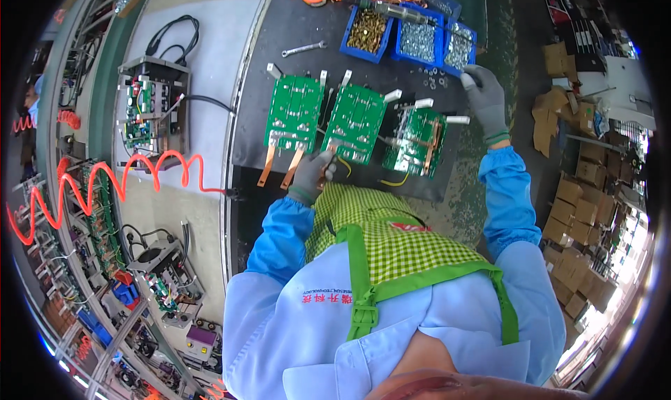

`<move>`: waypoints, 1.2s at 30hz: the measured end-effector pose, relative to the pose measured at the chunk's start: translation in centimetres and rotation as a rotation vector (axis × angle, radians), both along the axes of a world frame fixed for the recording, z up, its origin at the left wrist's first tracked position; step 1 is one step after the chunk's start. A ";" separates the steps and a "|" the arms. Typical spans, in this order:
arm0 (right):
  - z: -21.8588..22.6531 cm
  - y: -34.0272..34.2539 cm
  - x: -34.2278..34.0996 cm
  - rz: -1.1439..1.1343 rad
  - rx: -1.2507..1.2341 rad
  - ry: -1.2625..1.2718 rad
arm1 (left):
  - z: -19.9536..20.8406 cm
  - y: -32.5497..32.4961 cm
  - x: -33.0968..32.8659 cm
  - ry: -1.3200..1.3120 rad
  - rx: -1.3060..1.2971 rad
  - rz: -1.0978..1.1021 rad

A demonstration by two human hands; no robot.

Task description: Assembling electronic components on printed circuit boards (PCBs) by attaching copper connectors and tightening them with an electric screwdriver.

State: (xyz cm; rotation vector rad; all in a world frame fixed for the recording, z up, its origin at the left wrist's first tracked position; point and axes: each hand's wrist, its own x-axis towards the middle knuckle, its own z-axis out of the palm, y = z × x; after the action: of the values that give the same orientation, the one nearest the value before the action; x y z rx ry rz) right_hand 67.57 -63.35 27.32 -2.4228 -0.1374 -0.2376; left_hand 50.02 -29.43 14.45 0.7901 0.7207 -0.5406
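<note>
My left hand (312, 177), in a grey glove, is closed at the lower edge of the middle green circuit board (355, 124). What its fingers pinch there is hidden. Copper strips (268, 166) stick out below the left circuit board (295, 110), just beside that hand. A third circuit board (417, 140), with copper bars on it, lies to the right. My right hand (485, 99), gloved too, is at the near corner of a blue bin of silvery hardware (459, 49). Its fingers are curled together; anything between them is too small to make out.
Brass-coloured bolts fill another blue bin (366, 33), beside a bin of silvery fasteners (418, 42). A power screwdriver (395, 10) lies across the bins. Loose nuts (435, 78) and a wrench (304, 49) rest on the dark mat. An orange coiled hose (126, 173) stretches across the left.
</note>
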 end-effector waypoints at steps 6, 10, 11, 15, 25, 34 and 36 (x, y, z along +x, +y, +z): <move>-10.2 -9.9 7.2 -0.109 -0.270 0.151 | 0.6 -0.5 -0.3 -0.020 0.094 -0.011; -14.5 -10.1 10.1 -0.045 -0.337 0.241 | -0.4 -0.3 -0.1 -0.067 0.073 -0.002; -15.5 -9.2 10.5 -0.066 -0.412 0.232 | -0.5 0.0 -0.3 -0.008 0.079 0.004; -15.6 -6.6 11.2 -0.119 -0.511 0.280 | 0.6 -0.2 0.0 0.015 0.122 0.026; -17.8 -8.5 12.9 0.007 -0.598 0.234 | 1.0 -0.4 0.4 -0.049 0.066 0.024; -16.8 -8.6 12.0 0.037 -0.514 0.149 | 1.2 -0.5 0.3 -0.036 0.120 0.024; -17.0 -8.4 12.2 0.008 -0.552 0.196 | 0.9 -0.7 0.3 -0.052 0.114 0.026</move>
State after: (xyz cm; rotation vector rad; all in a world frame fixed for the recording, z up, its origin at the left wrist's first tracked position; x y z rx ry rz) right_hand 79.82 -71.73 10.33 -2.9748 -0.1378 0.0548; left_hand 50.31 -30.14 15.39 0.8967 0.7179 -0.4573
